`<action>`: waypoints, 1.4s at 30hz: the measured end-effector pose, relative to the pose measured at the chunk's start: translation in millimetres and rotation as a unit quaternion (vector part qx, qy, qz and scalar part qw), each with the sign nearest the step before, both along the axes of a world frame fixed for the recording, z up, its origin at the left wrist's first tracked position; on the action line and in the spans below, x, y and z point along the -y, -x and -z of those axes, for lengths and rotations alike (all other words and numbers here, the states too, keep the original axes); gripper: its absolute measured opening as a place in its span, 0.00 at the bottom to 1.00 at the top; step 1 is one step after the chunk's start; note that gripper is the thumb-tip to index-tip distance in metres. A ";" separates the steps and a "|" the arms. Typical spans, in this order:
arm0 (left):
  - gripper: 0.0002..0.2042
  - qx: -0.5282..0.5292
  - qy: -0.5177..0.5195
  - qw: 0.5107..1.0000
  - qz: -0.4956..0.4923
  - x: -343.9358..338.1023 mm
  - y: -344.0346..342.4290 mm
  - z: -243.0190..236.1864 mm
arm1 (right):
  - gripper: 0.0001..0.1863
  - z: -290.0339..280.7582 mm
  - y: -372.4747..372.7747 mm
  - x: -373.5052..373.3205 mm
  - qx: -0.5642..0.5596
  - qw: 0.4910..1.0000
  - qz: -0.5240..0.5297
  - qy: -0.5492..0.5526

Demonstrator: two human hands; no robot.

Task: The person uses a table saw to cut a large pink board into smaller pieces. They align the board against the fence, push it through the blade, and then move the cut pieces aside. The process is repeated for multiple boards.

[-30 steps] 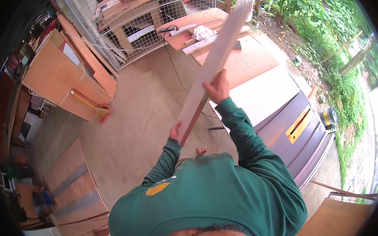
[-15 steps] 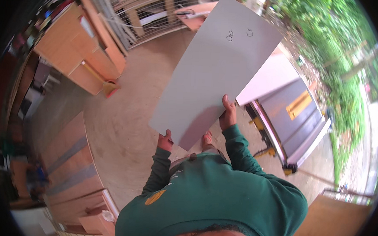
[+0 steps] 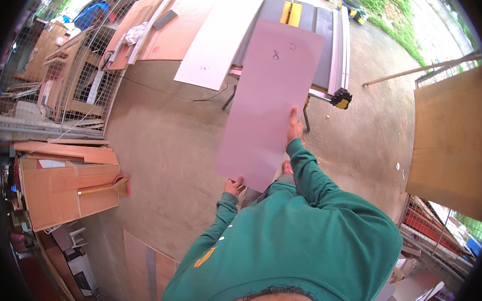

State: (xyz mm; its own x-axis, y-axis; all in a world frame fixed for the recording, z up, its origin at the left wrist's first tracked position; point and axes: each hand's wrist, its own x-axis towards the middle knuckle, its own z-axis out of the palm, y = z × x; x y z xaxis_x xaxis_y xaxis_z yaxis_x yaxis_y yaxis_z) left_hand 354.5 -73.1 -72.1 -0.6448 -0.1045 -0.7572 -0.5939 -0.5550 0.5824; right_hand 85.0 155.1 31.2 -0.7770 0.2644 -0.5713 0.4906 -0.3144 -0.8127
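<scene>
I carry a long rectangular pale laminate board (image 3: pixel 265 103), its broad face up with handwritten marks near the far end. My left hand (image 3: pixel 233 185) grips its near left corner; my right hand (image 3: pixel 294 126) is closed on its right edge, thumb on top. The board's far end overlaps my view of a grey table saw (image 3: pixel 325 57) with a yellow insert (image 3: pixel 291 11). Left of the saw lies a white panel (image 3: pixel 214 43), beside plywood sheets (image 3: pixel 171 32) carrying a small dark block (image 3: pixel 165 20) and a crumpled white cloth (image 3: pixel 135 34).
A wire-mesh enclosure (image 3: pixel 58 111) holding timber is at the left, above leaning plywood panels (image 3: pixel 58 201). A dark cable (image 3: pixel 162 94) crosses the concrete floor. A large plywood sheet (image 3: pixel 448 139) stands at the right, near a long wooden pole (image 3: pixel 397 76). Boards lie at the lower left (image 3: pixel 137 254).
The board has turned from edge-up to face-up and now points straight at the table saw. My view has swung rightward, bringing the saw to the top middle; my left hand still holds the near end.
</scene>
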 end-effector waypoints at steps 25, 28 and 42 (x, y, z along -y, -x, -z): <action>0.28 -0.021 -0.042 0.998 0.050 -77.4 7.9 -82.6 | 0.22 -34.2 116.6 -86.9 -0.318 0.755 -0.150 -0.554; 0.28 -0.012 -0.058 0.995 0.077 -73.0 9.3 -82.1 | 0.27 -9.7 173.0 -80.6 -0.298 0.725 -0.226 -0.578; 0.28 -0.017 -0.023 0.997 0.076 -67.9 36.2 -84.6 | 0.35 25.1 237.9 -75.6 -0.146 0.618 -0.304 -0.710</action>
